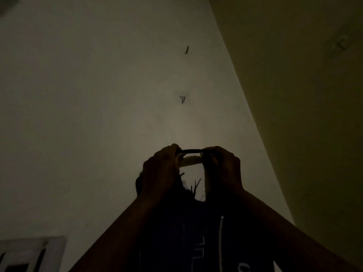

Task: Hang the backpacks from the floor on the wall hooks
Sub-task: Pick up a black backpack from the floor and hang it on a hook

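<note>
Both hands are raised in front of the wall (98, 95), each closed on one end of the carry loop (192, 151) of a dark backpack (196, 232). Left hand (160, 171) pinches the loop's left end with fingers curled over it; right hand (223, 169) clamps the right end the same way, so the strap is stretched level between them.

Taking the wall as the landmark: it fills most of the view, pale and dim, meeting a second wall (304, 95) at a corner on its right. The backpack hangs against its lower middle, below the hands and between the forearms, very dark, with a light zip line and faint lettering on its front. A framed white panel (29, 254) sits at the wall's lower left edge. A small hook (182, 99) sticks out of the wall straight above the loop, well apart from it, and a second dark peg (187, 49) sits higher still.
</note>
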Action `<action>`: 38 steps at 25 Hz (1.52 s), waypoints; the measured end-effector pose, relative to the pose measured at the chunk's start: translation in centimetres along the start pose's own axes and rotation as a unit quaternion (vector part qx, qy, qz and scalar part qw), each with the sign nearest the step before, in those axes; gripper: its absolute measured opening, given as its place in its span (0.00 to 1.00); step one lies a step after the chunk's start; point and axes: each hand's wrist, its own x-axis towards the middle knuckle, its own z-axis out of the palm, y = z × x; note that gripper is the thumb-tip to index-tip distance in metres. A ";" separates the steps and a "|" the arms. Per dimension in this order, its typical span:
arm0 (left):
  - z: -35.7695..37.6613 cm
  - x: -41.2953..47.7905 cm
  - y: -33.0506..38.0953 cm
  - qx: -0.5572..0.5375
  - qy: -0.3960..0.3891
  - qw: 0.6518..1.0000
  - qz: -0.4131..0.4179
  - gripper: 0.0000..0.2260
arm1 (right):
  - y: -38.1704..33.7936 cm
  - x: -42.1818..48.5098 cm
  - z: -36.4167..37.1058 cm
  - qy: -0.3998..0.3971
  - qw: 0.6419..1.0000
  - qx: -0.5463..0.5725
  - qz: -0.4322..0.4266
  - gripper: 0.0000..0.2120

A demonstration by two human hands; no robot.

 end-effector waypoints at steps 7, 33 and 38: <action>-0.3 8.2 -0.5 0.039 0.084 0.996 -0.002 0.11 | -1.8 9.4 2.2 0.076 0.995 0.003 -0.064 0.10; -4.0 13.0 -0.6 -0.035 -0.051 0.997 -0.047 0.15 | -6.0 12.4 0.4 -0.053 0.988 0.064 0.129 0.17; -5.6 8.9 1.6 -0.121 -0.030 0.985 -0.119 0.18 | -6.6 8.3 -2.4 -0.089 0.984 0.055 0.145 0.18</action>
